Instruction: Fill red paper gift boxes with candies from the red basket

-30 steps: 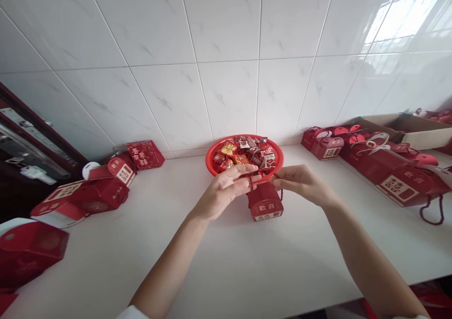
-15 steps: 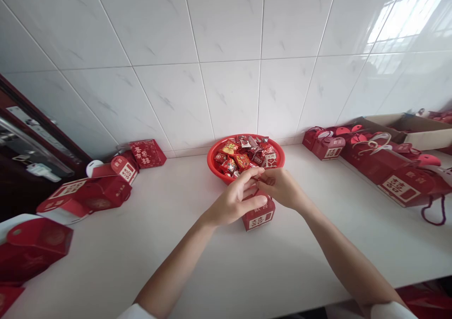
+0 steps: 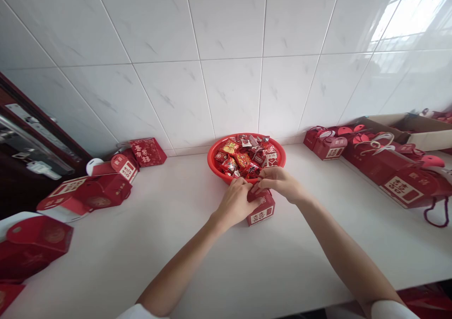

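Note:
A small red gift box (image 3: 262, 211) with a cream label and Chinese characters stands on the white counter in front of me. My left hand (image 3: 236, 200) is wrapped around its left side and top, thumb across the front. Over the box's top my right hand (image 3: 280, 183) has its fingers pinched together; what lies between the fingertips is hidden. Just behind both hands is a red plastic basket (image 3: 211, 161) filled with wrapped candies (image 3: 243, 159).
Several red boxes (image 3: 106, 192) line the left side of the counter (image 3: 169, 262), beside a dark door with keys (image 3: 44, 169). More boxes with cords (image 3: 402, 187) and an opened cardboard carton (image 3: 431, 138) stand on the right. A tiled wall (image 3: 229, 93) rises behind the basket.
My left hand has lowered and closed around the box's side, its fingers less spread. My right hand has shifted slightly right and down at the box's top.

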A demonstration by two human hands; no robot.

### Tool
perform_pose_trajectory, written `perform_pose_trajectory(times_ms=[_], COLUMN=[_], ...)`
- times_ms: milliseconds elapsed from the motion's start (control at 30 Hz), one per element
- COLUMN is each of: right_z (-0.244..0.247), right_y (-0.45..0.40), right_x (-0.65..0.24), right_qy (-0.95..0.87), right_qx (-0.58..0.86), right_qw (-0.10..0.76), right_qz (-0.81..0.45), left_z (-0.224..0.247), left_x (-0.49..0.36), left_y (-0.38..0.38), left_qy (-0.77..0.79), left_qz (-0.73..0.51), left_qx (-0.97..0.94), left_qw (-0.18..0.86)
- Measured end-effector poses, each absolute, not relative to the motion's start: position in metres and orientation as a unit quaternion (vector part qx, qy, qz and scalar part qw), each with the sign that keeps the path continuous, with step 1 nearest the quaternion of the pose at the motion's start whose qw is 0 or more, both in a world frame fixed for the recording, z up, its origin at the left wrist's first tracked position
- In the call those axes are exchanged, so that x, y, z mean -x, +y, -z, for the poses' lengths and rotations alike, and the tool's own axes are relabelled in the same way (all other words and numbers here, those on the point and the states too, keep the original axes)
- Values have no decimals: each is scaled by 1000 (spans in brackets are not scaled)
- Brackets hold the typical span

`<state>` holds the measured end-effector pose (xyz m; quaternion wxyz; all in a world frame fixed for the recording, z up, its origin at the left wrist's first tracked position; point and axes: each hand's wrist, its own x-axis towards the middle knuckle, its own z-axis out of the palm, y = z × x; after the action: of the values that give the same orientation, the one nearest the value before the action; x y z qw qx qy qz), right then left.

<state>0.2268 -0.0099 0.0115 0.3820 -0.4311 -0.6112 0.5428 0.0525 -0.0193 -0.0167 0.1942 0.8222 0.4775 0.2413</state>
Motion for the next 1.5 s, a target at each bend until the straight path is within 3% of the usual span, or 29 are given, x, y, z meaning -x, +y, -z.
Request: perform_pose_trajectory(times_ms=[200, 433, 600, 733, 900, 1167, 1333, 1500], right_z=[-11, -17, -13, -15, -25, -27, -39, -53], right_y=[-9, -16, -22, -26, -27, -29, -33, -38], right_x=[-221, -221, -224, -225, -232, -245, -267, -304], right_qy=[-569, -594, -659, -730, -747, -760, -717, -638], right_qx=[388, 394, 451, 527, 576, 551, 577, 645], right_qw=[365, 343, 350, 302, 275, 288, 352, 400], right_qz=[-627, -612, -490, -313, -185, -188, -169, -131], left_z=[22, 23, 20, 21, 25, 29, 32, 53], left_x=[-59, -63, -65, -65, -65, -71, -68, -72], left_y=[-25, -34, -37, -34, -28, -26, -24, -19], left_qy=[492, 495, 510, 495, 482, 449, 363, 364], left_qz=[-245, -245, -219, -213, -237, -270, -312, -306], left_qx=[-818, -814, -810, -811, -800, -783, -761, -743], left_qw=[170, 182, 189, 228, 267, 334, 438, 471])
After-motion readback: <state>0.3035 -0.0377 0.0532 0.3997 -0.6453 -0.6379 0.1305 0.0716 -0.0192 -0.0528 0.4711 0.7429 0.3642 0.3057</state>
